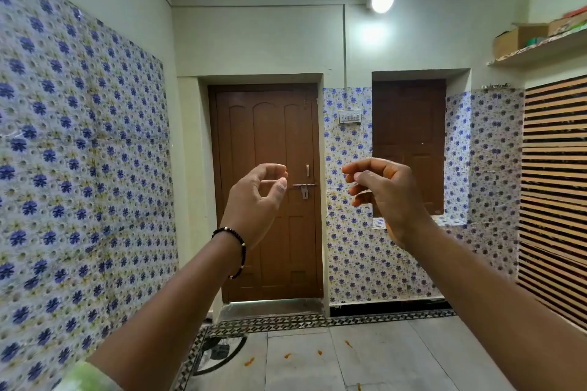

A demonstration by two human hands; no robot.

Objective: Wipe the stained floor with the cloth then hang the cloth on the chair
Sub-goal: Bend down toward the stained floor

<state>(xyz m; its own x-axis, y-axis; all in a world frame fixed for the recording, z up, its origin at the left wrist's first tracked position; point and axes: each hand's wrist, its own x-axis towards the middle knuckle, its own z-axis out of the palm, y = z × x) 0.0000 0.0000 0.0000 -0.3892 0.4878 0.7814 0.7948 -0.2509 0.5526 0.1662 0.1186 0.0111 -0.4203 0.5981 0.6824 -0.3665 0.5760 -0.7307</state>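
Note:
Both my hands are raised at chest height in front of a brown door. My left hand [254, 197], with a dark bead bracelet on its wrist, has its fingers curled loosely and holds nothing. My right hand [386, 192] is curled the same way, empty, with an orange smear on the fingers. Low in the view the grey tiled floor [374, 362] carries a few small orange stains [287, 355]. No cloth and no chair are in view.
A closed brown door [270, 194] with a latch stands straight ahead, with a second recessed door [409, 143] to its right. Blue-flowered walls run on the left and right. A slatted panel [554, 194] fills the right side, under a shelf with boxes [536, 41].

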